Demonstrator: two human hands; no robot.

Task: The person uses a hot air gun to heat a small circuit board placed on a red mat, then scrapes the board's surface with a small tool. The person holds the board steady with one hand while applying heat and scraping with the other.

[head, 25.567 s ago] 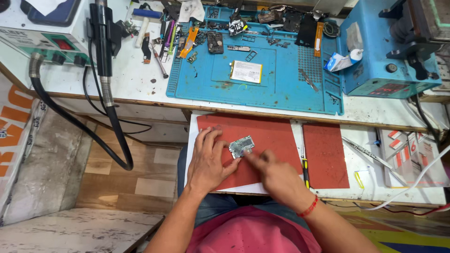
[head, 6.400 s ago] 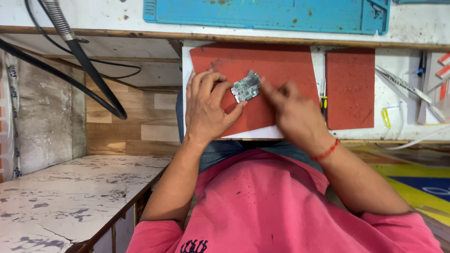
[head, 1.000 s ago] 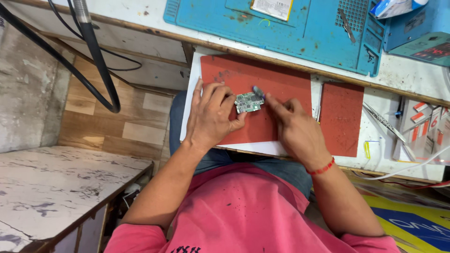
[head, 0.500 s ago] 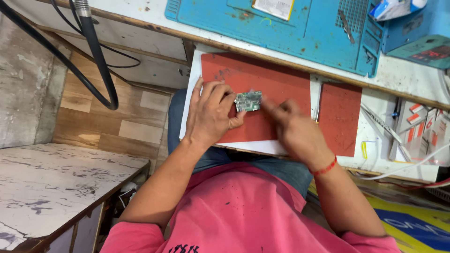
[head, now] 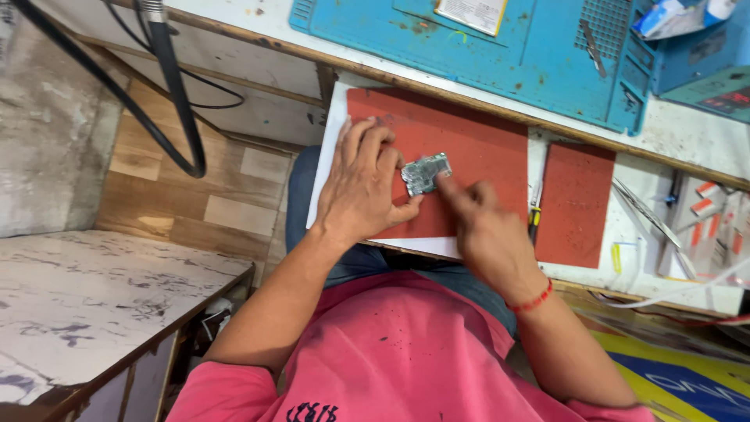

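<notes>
Circuit board (head: 426, 173), small, greenish-grey and roughly rectangular, lies flat on the large red mat (head: 469, 148), near the mat's middle and a little toward its left edge. Nearest the viewer is the person's pink shirt (head: 406, 352), from which both forearms extend toward the pull-out white shelf (head: 332, 148) that carries the mat. Left hand (head: 361, 187) rests palm down on the left part of the mat, fingers spread and slightly curled; its thumb and fingertips touch the left edge of the board and steady it against the mat, so the hand presses rather than encloses. Right hand (head: 488, 234), with a red thread band (head: 533, 298) at the wrist, is loosely clenched with the forefinger extended; the fingertip touches the right lower edge of the board. Whether a small tool lies under that finger cannot be told.

Just right of the large mat, a yellow-handled tool (head: 535, 215) lies in the gap before a smaller red mat (head: 574, 203), also on the white shelf. Further right, metal tweezers (head: 641, 211) lie on the shelf near its right edge. Beyond the shelf, on the workbench top, a blue work mat (head: 516, 55) runs along the near edge and bears a white card (head: 471, 13). At far left, a thick black hose (head: 176, 86) hangs below the workbench edge.
</notes>
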